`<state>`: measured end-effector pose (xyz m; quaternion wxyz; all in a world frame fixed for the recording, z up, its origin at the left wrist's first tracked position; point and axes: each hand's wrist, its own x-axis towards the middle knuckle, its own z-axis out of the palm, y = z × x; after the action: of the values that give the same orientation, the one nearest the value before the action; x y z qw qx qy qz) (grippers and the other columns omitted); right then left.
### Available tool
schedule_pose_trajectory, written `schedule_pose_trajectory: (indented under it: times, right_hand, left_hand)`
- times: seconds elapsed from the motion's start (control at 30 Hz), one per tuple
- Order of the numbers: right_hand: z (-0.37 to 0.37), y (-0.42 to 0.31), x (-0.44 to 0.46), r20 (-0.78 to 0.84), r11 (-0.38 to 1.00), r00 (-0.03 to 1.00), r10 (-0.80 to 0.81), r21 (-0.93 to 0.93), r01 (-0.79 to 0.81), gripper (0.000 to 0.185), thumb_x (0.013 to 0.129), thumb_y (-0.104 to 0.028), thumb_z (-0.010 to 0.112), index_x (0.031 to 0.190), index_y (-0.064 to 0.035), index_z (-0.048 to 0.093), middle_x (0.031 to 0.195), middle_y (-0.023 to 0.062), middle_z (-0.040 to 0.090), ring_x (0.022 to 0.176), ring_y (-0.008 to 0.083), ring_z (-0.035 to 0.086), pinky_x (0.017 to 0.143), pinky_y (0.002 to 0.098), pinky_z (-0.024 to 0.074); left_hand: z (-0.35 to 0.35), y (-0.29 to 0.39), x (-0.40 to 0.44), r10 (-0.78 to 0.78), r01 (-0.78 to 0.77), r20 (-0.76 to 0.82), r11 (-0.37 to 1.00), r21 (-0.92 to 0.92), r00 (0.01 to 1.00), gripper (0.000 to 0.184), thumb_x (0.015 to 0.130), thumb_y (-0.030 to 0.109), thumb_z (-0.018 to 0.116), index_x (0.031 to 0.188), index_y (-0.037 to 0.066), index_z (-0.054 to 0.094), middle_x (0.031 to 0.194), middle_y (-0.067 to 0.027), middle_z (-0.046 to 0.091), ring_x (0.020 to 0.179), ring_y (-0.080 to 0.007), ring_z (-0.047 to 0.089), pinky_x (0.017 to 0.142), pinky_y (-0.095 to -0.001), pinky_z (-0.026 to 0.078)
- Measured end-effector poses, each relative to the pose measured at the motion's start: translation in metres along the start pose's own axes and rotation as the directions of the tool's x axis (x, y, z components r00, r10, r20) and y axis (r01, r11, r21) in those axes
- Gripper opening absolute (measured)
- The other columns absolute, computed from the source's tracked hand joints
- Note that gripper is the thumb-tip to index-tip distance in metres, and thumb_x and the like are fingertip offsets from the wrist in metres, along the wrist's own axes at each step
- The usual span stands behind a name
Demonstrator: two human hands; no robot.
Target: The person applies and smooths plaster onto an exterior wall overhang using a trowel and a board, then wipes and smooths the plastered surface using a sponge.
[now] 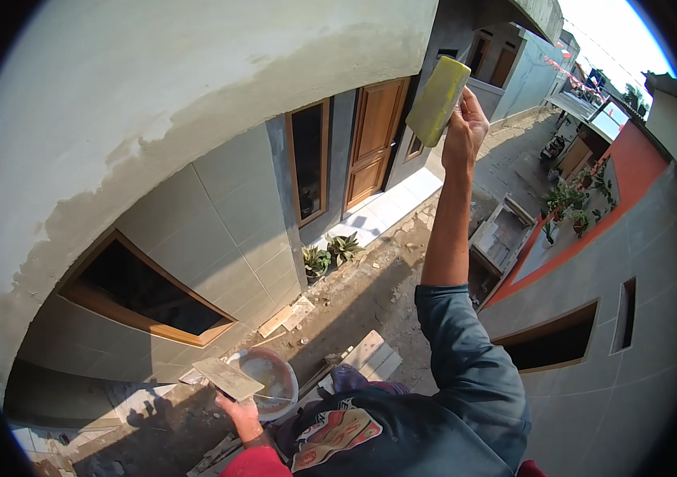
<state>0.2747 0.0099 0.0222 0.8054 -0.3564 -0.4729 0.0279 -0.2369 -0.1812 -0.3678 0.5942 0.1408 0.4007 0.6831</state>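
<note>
My right hand (466, 129) is raised high, arm outstretched, with its fingers closed round a yellow-green rectangular block (437, 103) that looks like a sponge, smeared grey on its broad face. This block is near the edge of the plastered overhang, and I cannot tell whether it touches. Low on the left, my left hand (241, 415) grips a flat rectangular board (228, 379) coated in grey from beneath, so any handle is hidden. Under and beside the board stands a round bucket (291, 389) with whitish, wet contents.
Damp, patchy plaster (140, 147) curves along the overhang at upper left. Far below lies the alley (378, 294), with planks (372, 355) and potted plants (344, 248). A wooden door (376, 139) and windows line the left; an orange-edged wall (637, 171) stands on the right.
</note>
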Motion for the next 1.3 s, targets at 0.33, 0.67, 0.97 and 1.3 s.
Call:
schedule_pose_trajectory:
  times: [0.33,0.67,0.97,1.3]
  right_hand:
    - [0.007,0.007,0.003,0.048,0.962,0.995,-0.084,-0.255,0.094,0.025,0.091,-0.008,0.058,0.114,-0.0005,0.063,0.091,0.0032,0.065,0.080,0.0085,0.058,0.071,0.0219,0.0475]
    - [0.036,0.011,-0.017,0.168,0.812,0.928,-0.333,-0.450,0.372,0.026,0.090,-0.008,0.059,0.115,0.0010,0.061,0.101,0.0063,0.062,0.082,0.0123,0.060,0.074,0.0268,0.0518]
    - [0.043,0.013,-0.005,0.122,0.679,0.887,-0.445,-0.600,0.423,0.029,0.087,-0.011,0.061,0.112,0.0034,0.060,0.096,0.0137,0.060,0.081,0.0221,0.061,0.069,0.0315,0.0512]
    - [0.051,0.004,-0.007,0.034,0.786,0.932,-0.360,-0.527,0.323,0.030,0.084,-0.013,0.067,0.110,0.0016,0.063,0.090,0.0085,0.059,0.076,0.0142,0.056,0.068,0.0273,0.0481]
  left_hand:
    - [0.034,0.011,-0.005,-0.126,0.102,-0.171,0.985,-0.143,0.977,0.045,0.089,0.046,0.044,0.121,0.016,0.055,0.118,-0.0031,0.058,0.105,-0.0247,0.056,0.082,-0.0463,0.047]
    - [0.015,-0.003,-0.005,-0.037,0.028,-0.123,0.997,-0.076,0.992,0.045,0.089,0.046,0.043,0.121,0.017,0.056,0.118,-0.0023,0.059,0.105,-0.0244,0.057,0.079,-0.0450,0.048]
    - [0.000,-0.009,0.001,0.037,-0.039,0.021,0.998,0.052,0.999,0.064,0.083,0.063,0.045,0.131,0.021,0.048,0.128,-0.0008,0.053,0.116,-0.0264,0.050,0.090,-0.0511,0.042]
    - [0.016,-0.002,0.007,0.018,-0.019,0.036,1.000,0.014,0.999,0.053,0.086,0.052,0.045,0.128,0.021,0.050,0.132,-0.0017,0.050,0.121,-0.0255,0.046,0.090,-0.0532,0.040]
